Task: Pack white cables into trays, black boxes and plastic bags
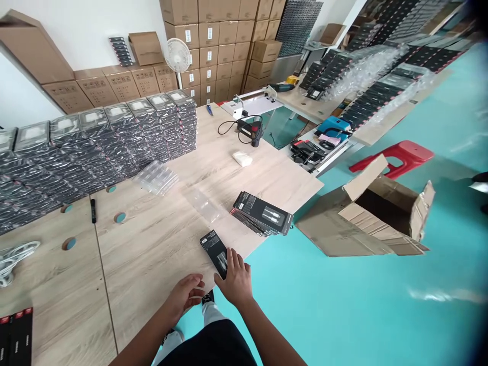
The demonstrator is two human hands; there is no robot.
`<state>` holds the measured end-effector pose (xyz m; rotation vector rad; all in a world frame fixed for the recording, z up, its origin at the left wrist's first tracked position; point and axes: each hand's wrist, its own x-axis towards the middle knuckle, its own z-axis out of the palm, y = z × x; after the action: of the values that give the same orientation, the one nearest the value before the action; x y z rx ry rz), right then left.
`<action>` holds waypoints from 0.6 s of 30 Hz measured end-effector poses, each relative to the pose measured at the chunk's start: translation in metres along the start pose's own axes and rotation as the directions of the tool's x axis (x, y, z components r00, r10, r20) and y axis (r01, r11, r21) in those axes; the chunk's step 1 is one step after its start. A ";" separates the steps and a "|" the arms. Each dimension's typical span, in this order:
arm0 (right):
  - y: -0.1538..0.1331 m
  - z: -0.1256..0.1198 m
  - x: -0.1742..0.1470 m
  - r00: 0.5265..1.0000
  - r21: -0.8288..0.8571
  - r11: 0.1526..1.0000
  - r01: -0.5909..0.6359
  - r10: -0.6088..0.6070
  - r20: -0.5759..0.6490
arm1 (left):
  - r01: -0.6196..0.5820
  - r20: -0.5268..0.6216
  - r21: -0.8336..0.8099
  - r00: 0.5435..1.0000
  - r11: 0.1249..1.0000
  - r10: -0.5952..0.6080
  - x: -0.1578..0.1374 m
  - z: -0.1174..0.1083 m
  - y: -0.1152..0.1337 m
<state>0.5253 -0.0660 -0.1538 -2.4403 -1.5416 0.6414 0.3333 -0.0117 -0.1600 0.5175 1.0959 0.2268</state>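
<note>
At the near edge of the wooden table, a flat black retail box (213, 248) with a pictured item on its face lies at a slant. My right hand (237, 279) grips its near right end, thumb on one side and fingers on the other. To the left, my left hand (186, 294) is apart from the box, fingers loosely bent and spaced, with nothing visible in it. Farther right sits a fanned pile of similar black boxes (263, 212). Transparent plastic sleeves (202, 204) lie beyond the box, and a thicker stack of sleeves (157, 178) is farther back.
A long wall of plastic-wrapped packages (114, 137) lines the table's back left. A black marker (93, 211), a white packet (242, 158) and a corded scanner-like device (256, 133) rest on the table (152, 259). An opened carton (343, 223) and red stool (407, 155) stand right.
</note>
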 end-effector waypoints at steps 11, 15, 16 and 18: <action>0.000 -0.003 -0.008 0.999 0.024 0.999 0.025 -0.024 -0.028 | -0.024 -0.029 0.082 0.999 0.996 0.027 -0.008 0.016 0.011; 0.012 -0.005 -0.010 0.998 0.003 0.999 0.042 -0.042 -0.040 | -0.047 -0.037 0.088 0.998 0.995 0.051 -0.008 0.025 0.008; 0.019 -0.007 -0.007 0.998 -0.010 0.999 0.032 -0.032 -0.049 | -0.052 -0.038 0.091 0.998 0.995 0.055 -0.008 0.026 0.005; 0.038 -0.014 0.001 0.997 -0.040 0.999 0.000 -0.003 -0.080 | -0.066 -0.044 0.097 0.997 0.993 0.071 -0.007 0.024 0.000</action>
<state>0.5632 -0.0806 -0.1559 -2.4613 -1.5395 0.5106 0.3512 -0.0212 -0.1463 0.6383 1.1400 0.2490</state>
